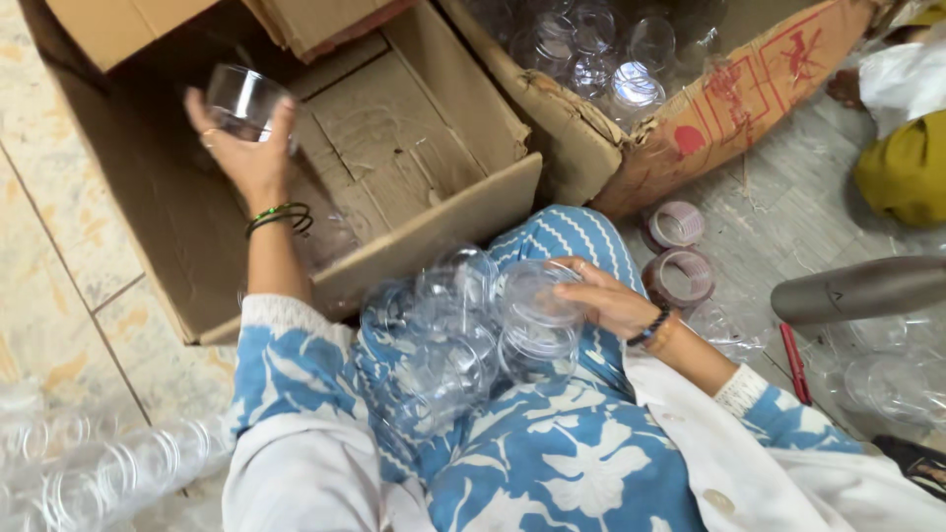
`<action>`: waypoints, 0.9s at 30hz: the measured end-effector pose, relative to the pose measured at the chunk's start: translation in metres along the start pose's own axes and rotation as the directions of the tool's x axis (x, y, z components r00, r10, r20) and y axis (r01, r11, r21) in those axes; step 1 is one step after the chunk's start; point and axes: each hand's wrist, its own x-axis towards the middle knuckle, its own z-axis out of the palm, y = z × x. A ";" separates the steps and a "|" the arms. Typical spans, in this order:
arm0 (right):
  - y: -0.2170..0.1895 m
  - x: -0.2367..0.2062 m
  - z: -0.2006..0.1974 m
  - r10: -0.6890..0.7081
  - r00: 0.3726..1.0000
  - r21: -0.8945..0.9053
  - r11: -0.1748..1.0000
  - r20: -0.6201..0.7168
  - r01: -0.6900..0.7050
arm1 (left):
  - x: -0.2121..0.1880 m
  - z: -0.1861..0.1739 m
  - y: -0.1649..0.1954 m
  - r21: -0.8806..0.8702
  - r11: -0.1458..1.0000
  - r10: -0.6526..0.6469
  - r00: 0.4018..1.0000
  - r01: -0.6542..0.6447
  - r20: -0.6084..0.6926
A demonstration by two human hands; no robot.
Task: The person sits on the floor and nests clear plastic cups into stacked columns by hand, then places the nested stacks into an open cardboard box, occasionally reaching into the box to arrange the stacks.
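One clear glass tumbler [244, 100] sits gripped in our left hand [246, 158] over the open brown cardboard box [394, 138], while our right hand [606, 296], fingers loosely curled, steadies the lap's heap of clear glass tumblers [463, 335].

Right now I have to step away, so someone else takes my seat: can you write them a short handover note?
Left hand: holds one clear glass over the open cardboard box.
Right hand: rests on the bagged glasses in the lap.
Done: one glass out and at the box, whose visible floor looks bare.
Left: the lap bundle. A second box behind holds more glasses; tape rolls lie by it.
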 end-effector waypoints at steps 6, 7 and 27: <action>-0.001 0.001 0.020 -0.439 0.886 -0.881 0.350 0.147 0.319 | -0.090 -0.101 0.098 -0.327 0.936 -0.150 0.988 0.133 -0.026; -0.001 -0.001 0.028 -0.500 0.844 -0.909 0.232 0.193 0.346 | -0.115 -0.117 0.115 -0.335 0.921 -0.229 0.972 0.197 -0.058; 0.049 0.006 0.022 -0.681 0.630 -0.899 -0.100 0.374 0.425 | -0.273 -0.132 0.221 -0.764 0.105 -0.600 0.653 0.636 0.462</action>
